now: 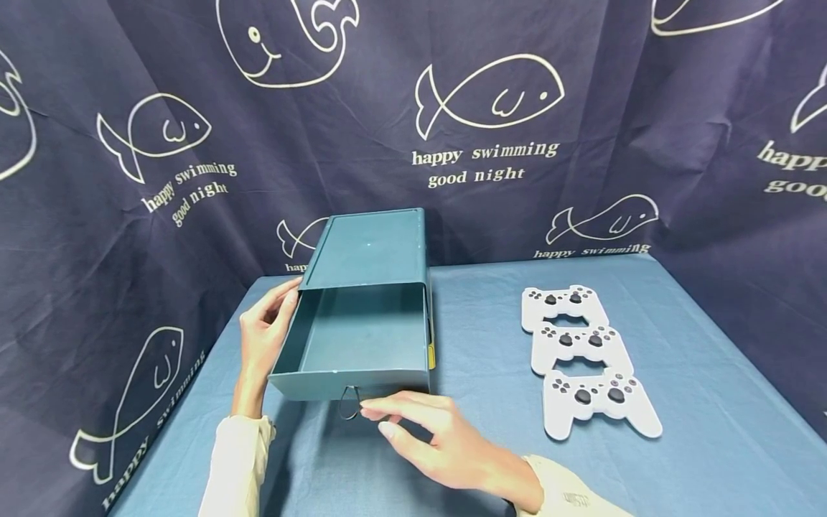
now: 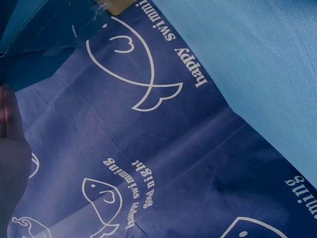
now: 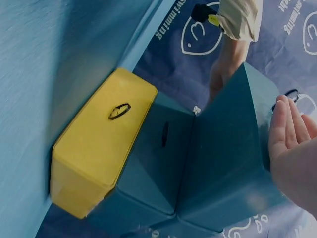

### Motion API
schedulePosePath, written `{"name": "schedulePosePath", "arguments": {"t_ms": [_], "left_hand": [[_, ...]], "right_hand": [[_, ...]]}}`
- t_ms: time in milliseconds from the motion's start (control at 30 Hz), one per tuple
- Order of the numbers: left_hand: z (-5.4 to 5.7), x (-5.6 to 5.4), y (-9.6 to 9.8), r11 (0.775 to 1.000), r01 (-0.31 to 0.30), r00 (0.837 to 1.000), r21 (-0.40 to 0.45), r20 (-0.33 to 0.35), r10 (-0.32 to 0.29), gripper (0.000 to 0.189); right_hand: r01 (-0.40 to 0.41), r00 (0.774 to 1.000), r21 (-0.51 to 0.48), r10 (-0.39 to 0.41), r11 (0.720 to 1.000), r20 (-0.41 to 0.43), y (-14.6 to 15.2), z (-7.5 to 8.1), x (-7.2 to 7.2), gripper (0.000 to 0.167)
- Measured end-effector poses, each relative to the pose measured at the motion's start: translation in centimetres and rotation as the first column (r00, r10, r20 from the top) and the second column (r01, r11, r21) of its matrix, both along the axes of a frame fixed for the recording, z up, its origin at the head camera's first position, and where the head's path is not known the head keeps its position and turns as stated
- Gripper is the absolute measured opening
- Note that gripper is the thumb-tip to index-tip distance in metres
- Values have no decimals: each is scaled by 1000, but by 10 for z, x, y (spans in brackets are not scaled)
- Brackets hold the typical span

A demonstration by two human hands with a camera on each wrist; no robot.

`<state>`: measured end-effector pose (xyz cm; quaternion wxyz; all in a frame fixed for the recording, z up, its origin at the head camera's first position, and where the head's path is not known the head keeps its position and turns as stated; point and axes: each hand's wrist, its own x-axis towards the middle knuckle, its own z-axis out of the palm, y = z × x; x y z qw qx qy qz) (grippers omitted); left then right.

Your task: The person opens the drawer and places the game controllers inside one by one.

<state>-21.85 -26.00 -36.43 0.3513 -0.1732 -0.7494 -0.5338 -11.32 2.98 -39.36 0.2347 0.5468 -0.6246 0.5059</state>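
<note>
1. Roughly, R hand (image 1: 446, 441): fingers nearly straight, close together, tips at the drawer front beside the wire ring (image 1: 349, 418); not hooked thru it as far as seen. Contact w/ ring: can't tell.
2. L hand (image 1: 266, 316): fingers laid along L side of the box (image 1: 368, 248), thumb near its front edge.
3. Top drawer (image 1: 362, 330): standing well out of box, level-ish. Prob. light, stiff, thin-walled plastic; smooth, so maybe slippery on flat faces. Best hold: ring or top lip of front; steady box by its side. Walls might flex if squeezed.
4. Box: matte teal, rectangular, shallow recessed panel on top. Yellow drawer (image 3: 99, 134) low down, rounded corners, own dark loop.
5. Table: blue woven-looking cloth (image 1: 491, 337); to R, 3 white controllers (image 1: 580, 337), hard-looking shells, dark sticks.
6. Backdrop (image 1: 375, 143): navy fabric, creased, white fish outlines.
</note>
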Motion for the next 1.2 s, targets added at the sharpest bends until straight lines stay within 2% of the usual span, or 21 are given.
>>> {"name": "schedulePosePath", "arguments": {"t_ms": [300, 400, 700, 833, 933, 1067, 1200], "left_hand": [[-2, 0, 1, 999, -37, 999, -27, -18, 37, 28], [-2, 0, 1, 999, -32, 999, -24, -9, 32, 29], [-3, -2, 1, 1000, -25, 1000, -14, -12, 25, 29], [-2, -1, 1, 1000, -20, 1000, -8, 0, 20, 29], [-2, -1, 0, 1000, -15, 1000, -4, 6, 15, 29], [-1, 0, 0, 1000, -14, 1000, -4, 7, 14, 29], [0, 0, -1, 1000, -10, 1000, -13, 2, 10, 29]], "right_hand": [[11, 1000, -70, -12, 997, -19, 25, 5, 1, 19], [13, 1000, -95, -15, 995, -21, 34, 5, -2, 17], [68, 996, -165, -57, 984, 72, 60, 3, -15, 27], [125, 989, -175, -108, 977, 105, 73, 4, -21, 32], [179, 977, -176, -154, 968, 146, 85, 5, -29, 33], [260, 951, -175, -220, 950, 218, 102, 5, -41, 31], [362, 900, -132, -309, 923, 308, 120, 4, -50, 27]]}}
